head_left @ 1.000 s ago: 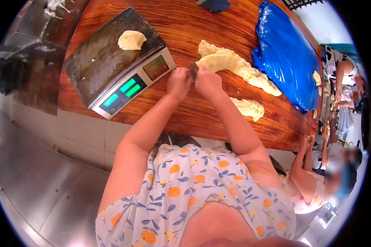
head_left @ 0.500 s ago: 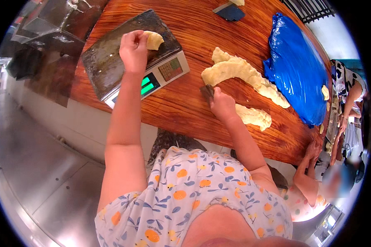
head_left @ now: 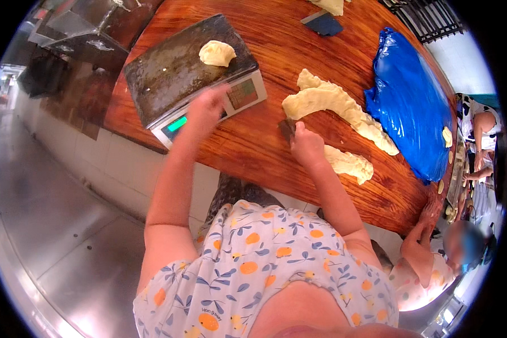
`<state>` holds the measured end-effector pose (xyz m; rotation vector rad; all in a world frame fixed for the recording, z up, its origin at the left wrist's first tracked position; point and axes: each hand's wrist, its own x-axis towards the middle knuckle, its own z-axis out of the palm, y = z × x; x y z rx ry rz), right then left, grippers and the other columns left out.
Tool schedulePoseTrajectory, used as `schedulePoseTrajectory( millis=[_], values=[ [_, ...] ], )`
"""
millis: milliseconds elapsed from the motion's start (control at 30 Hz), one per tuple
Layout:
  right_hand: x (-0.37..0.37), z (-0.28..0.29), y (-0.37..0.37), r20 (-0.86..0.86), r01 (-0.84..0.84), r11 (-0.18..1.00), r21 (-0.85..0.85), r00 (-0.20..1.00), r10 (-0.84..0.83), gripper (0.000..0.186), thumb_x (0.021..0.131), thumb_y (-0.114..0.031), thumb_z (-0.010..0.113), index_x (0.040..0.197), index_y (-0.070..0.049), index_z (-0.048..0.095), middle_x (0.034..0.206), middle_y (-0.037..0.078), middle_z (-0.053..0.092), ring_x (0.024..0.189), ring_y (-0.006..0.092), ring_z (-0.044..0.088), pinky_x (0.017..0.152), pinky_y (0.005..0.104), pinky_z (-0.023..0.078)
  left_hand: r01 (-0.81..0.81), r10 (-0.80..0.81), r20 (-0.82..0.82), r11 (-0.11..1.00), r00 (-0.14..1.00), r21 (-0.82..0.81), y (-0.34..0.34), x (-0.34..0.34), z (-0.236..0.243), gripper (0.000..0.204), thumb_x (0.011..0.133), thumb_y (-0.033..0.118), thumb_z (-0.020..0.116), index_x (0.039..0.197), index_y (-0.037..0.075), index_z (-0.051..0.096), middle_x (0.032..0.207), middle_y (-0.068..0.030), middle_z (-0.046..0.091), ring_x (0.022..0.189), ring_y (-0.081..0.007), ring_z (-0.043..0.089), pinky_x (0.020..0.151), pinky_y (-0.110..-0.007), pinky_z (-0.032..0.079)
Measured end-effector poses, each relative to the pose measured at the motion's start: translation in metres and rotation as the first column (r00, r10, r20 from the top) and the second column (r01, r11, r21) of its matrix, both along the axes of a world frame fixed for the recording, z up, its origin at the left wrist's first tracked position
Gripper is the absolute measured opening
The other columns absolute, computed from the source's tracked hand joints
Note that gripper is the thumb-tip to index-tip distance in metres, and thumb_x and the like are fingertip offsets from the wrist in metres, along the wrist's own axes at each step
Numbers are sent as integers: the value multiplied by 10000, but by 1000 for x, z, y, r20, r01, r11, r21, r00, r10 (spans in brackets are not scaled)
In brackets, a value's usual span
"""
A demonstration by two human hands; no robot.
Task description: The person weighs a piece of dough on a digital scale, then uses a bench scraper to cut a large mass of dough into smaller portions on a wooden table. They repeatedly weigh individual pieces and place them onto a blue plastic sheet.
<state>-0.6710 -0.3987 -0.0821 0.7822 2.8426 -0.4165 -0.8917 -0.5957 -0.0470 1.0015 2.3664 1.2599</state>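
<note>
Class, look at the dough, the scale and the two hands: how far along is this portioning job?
Done: one dough lump sits on the scale. In hand: the right hand grips a dark scraper beside the long dough strip; the blurred left hand hovers over the scale's front, empty. Left: the strip and a smaller dough piece remain uncut.

Reddish wooden table (head_left: 343, 34) (daylit), grey floor (head_left: 50, 225).

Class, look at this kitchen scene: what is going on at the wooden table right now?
A person stands at a wooden table portioning dough. A small dough lump sits on the platform of a digital scale. The left hand hovers over the scale's front, holding nothing. The right hand grips a dark scraper beside a long dough strip. A blue plastic sheet lies farther right.
</note>
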Motion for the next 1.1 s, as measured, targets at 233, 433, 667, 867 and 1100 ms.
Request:
schedulePoseTrajectory(
  millis=[233,433,667,867,1100],
  values=[
    [0,2,-1,3,-5,1000,13,1000,5,271,881,-220,623,1012,-27,484,764,201,666,723,395,664,656,487,530,208,-269,-278,951,922,-230,3,106,-86,279,825,129,701,1088,40,672,1099,-160,608,1001,-385,585,882,-448,491],
    [-3,5,-3,10,-12,1000,18,1000,12,255,868,-188,618,993,-23,470,769,207,674,723,394,673,653,490,537,205,-209,-329,978,921,-47,2,86,-60,364,799,135,729,1139,33,646,1267,-163,574,1150,-378,556,975,-451,462],
    [5,8,1,-1,34,999,-34,999,-34,235,858,-165,603,987,-19,471,762,220,675,719,400,677,658,507,540,85,-3,-662,992,749,92,29,-33,5,547,793,265,763,1250,31,573,1315,-159,554,1243,-369,500,1020,-446,418],
    [4,-2,2,-10,89,994,-59,996,-89,288,856,-199,642,1031,-28,489,761,217,667,718,414,659,648,511,522,163,-215,-687,976,694,-141,74,-124,-21,685,826,355,740,1382,52,477,1393,-166,503,1298,-351,454,1072,-438,367],
    [8,4,5,-90,207,954,-215,969,-230,331,859,-240,634,1052,-2,508,811,258,661,787,439,649,707,525,514,-55,16,108,926,994,373,48,-140,-19,552,874,188,704,1374,55,512,1336,-130,543,1206,-239,517,1018,-325,426]
  ],
)
